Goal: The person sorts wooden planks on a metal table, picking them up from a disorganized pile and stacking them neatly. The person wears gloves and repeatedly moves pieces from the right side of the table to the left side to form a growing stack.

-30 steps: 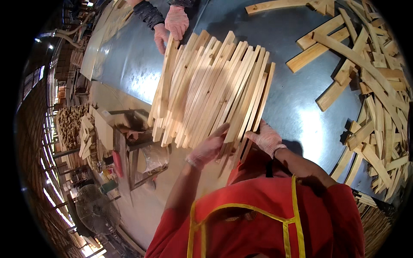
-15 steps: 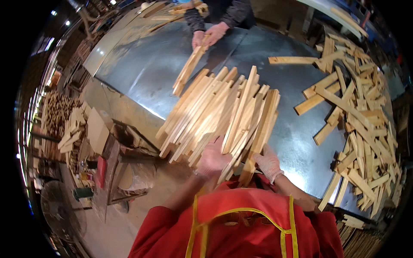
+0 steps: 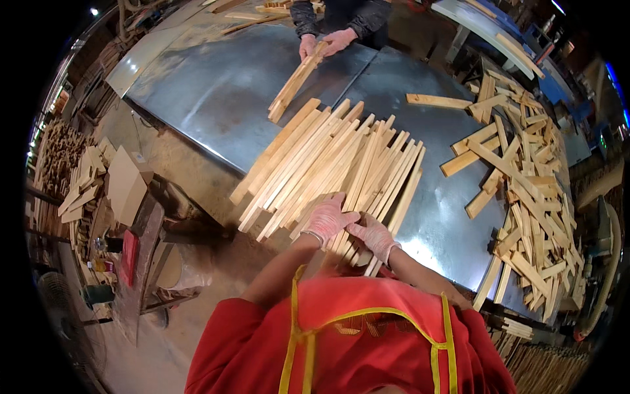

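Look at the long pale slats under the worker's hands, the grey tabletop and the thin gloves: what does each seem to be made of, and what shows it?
Long pale slats: apparently raw, unpainted wood, with a matt yellowish grain and sawn ends. Grey tabletop: probably sheet metal, dull with soft glare and a seam between panels. Thin pinkish gloves on the left hand and right hand: possibly latex or a light knit, too small to tell.

Four gloved hands on show: my left hand (image 3: 326, 220) and right hand (image 3: 372, 234), plus a co-worker's two hands (image 3: 325, 43) at 12 o'clock. One grey sheet-metal worktop (image 3: 216, 92). The pale wooden slats (image 3: 328, 164)? Dozens, too many to count, in three heaps.
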`<act>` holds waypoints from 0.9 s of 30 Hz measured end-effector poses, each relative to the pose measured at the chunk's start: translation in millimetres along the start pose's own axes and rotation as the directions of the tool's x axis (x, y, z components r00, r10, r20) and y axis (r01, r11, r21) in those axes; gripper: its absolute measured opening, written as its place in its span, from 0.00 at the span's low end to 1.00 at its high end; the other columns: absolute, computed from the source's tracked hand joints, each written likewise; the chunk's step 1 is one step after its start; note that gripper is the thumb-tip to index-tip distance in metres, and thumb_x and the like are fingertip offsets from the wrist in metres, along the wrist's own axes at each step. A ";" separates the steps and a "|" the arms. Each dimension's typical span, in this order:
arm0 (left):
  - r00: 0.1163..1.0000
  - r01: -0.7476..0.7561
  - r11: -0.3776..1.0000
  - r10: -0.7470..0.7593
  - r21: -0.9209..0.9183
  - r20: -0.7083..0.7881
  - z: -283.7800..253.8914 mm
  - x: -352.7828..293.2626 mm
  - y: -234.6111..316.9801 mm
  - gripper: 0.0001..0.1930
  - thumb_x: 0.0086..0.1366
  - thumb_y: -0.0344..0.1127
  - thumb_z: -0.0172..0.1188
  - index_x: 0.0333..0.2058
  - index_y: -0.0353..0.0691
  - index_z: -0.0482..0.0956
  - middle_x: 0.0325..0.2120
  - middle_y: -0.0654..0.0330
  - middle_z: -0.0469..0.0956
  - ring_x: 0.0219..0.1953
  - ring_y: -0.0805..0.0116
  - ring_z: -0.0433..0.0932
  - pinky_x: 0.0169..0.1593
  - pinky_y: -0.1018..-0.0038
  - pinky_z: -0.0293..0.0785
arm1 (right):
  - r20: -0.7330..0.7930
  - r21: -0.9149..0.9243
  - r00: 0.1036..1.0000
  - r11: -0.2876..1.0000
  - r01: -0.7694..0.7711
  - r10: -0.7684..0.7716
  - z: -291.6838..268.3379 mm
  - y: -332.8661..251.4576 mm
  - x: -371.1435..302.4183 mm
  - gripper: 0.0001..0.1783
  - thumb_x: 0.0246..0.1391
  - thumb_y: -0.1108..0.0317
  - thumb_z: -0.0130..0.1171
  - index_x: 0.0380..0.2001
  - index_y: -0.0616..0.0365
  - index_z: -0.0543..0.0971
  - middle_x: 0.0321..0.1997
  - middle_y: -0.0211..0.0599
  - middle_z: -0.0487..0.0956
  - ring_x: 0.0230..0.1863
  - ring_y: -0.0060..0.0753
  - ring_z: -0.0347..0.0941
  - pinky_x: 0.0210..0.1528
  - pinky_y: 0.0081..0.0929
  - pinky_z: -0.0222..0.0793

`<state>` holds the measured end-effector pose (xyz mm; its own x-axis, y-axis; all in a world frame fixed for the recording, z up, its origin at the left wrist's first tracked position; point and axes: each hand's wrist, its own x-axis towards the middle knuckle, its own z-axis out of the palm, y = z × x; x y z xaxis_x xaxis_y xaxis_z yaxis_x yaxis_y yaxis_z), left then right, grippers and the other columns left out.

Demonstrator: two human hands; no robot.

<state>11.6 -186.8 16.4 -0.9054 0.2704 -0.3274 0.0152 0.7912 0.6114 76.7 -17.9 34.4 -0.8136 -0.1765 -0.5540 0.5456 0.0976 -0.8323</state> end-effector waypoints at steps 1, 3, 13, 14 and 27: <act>0.999 0.034 0.999 -0.033 -0.010 0.032 -2.7 3.6 -4.8 0.48 0.57 0.62 0.69 0.68 0.34 0.68 0.63 0.42 0.74 0.65 0.45 0.73 0.68 0.59 0.70 | -0.034 -0.056 0.999 0.998 -0.015 0.013 3.7 -3.0 1.2 0.35 0.62 0.55 0.70 0.64 0.62 0.68 0.45 0.37 0.78 0.38 0.30 0.79 0.32 0.30 0.80; 0.985 0.050 0.996 -0.037 -0.073 0.167 -26.4 -0.4 16.0 0.49 0.56 0.62 0.69 0.69 0.34 0.67 0.64 0.41 0.73 0.67 0.45 0.72 0.69 0.60 0.69 | -0.084 -0.130 0.996 0.991 0.008 -0.019 5.2 9.2 6.2 0.32 0.61 0.57 0.70 0.60 0.63 0.71 0.42 0.37 0.79 0.37 0.30 0.79 0.35 0.30 0.78; 0.997 -0.040 0.999 0.042 -0.033 0.059 -18.0 -3.6 -1.9 0.41 0.60 0.58 0.66 0.64 0.33 0.71 0.62 0.37 0.74 0.66 0.43 0.72 0.69 0.56 0.68 | -0.132 0.104 0.974 0.980 -0.172 0.185 -2.1 29.1 6.1 0.15 0.55 0.68 0.63 0.45 0.62 0.79 0.29 0.33 0.79 0.20 0.27 0.72 0.23 0.28 0.71; 0.999 -0.046 0.998 0.047 -0.042 0.019 -7.2 0.3 -18.1 0.38 0.61 0.56 0.65 0.62 0.33 0.72 0.60 0.37 0.75 0.64 0.42 0.73 0.67 0.55 0.69 | -0.087 0.144 0.984 0.979 -0.142 0.156 -4.9 32.7 2.3 0.14 0.55 0.64 0.66 0.41 0.62 0.79 0.28 0.32 0.77 0.22 0.27 0.71 0.24 0.27 0.68; 0.998 0.009 0.989 -0.018 -0.146 -0.060 -30.3 -24.1 36.2 0.24 0.61 0.45 0.63 0.50 0.33 0.80 0.48 0.39 0.81 0.54 0.40 0.78 0.58 0.51 0.74 | -0.773 0.096 0.331 0.415 0.905 -0.541 -362.6 -173.8 -140.3 0.13 0.70 0.61 0.57 0.50 0.57 0.77 0.42 0.41 0.81 0.44 0.37 0.80 0.46 0.39 0.76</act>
<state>21.1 -181.2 68.2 -0.9292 0.2226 -0.2949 -0.0553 0.7054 0.7066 23.2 345.0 250.6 -0.7199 0.6458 0.2543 -0.4901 -0.2136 -0.8451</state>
